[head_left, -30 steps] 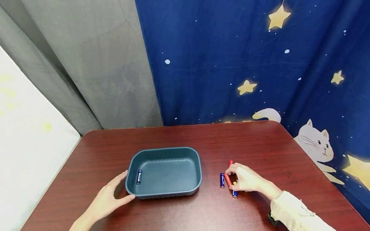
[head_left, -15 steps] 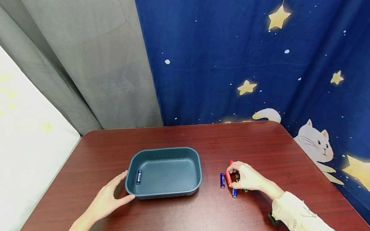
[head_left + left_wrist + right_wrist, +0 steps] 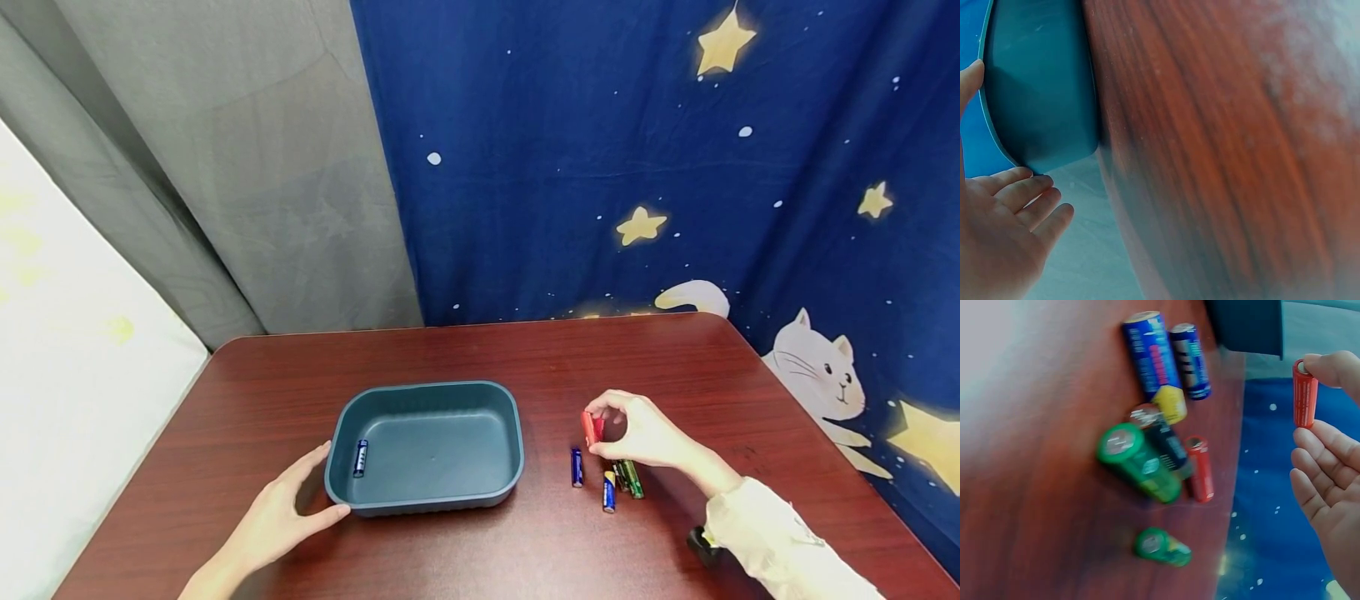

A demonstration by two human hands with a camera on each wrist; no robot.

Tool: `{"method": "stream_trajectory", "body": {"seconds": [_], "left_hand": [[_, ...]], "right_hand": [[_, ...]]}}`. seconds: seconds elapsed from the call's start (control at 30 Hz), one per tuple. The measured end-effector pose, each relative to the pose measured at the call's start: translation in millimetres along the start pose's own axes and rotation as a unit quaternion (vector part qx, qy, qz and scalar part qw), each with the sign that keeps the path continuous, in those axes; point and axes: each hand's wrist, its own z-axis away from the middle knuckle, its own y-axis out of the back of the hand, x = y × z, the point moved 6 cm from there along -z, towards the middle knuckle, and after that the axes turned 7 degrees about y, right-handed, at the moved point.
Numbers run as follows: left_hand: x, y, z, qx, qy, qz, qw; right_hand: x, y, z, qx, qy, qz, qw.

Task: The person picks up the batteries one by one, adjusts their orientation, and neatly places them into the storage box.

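Right hand point(image 3: 637, 433) pinches a small red cylindrical battery point(image 3: 588, 427), lifted right of centre; next, carry to the teal plastic tray point(image 3: 427, 500), steadied by the open left hand point(image 3: 277, 521).

A small red battery point(image 3: 589, 427) is being pinched end to end between the thumb and a finger of the right hand point(image 3: 637, 433), standing roughly upright and lifted clear of the surface point(image 3: 675, 367). It is hanging just above the loose batteries point(image 3: 611, 483) lying right of the teal tray point(image 3: 427, 502): blue, green, black and another red one, lying flat close together. One blue battery point(image 3: 361, 458) is lying inside the tray's left end.
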Motion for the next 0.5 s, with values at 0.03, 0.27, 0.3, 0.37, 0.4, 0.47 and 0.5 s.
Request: {"method": "stream_trajectory", "body": {"seconds": [0.03, 0.27, 0.3, 0.37, 0.4, 0.47, 0.5], "left_hand": [[0.0, -0.3, -0.3, 0.001, 0.0, 0.001, 1.0], [0.2, -2.2, 0.4, 0.007, -0.006, 0.0, 1.0], [0.2, -2.2, 0.7, 0.007, -0.007, 0.001, 1.0], [-0.2, -2.0, 1.1, 0.006, -0.006, 0.001, 1.0], [-0.4, -1.8, 1.1, 0.007, -0.006, 0.002, 1.0], [-0.7, -1.3, 0.9, 0.006, -0.006, 0.001, 1.0], [-0.8, -1.2, 0.7, 0.005, -0.006, 0.0, 1.0]], "right_hand": [[-0.7, 1.0, -2.7, -0.001, 0.001, 0.004, 1.0], [-13.1, 4.0, -28.9, 0.001, -0.001, 0.002, 1.0], [-15.6, 3.1, -34.1, 0.004, 0.004, 0.002, 1.0], [-20.8, -0.2, -44.3, 0.009, 0.017, 0.002, 1.0], [-23.6, -2.8, -49.3, 0.009, 0.023, 0.0, 1.0], [-29.0, -9.0, -58.7, 0.007, 0.033, -0.004, 0.999], [-31.4, -12.0, -63.0, 0.006, 0.035, -0.008, 0.999]]}}
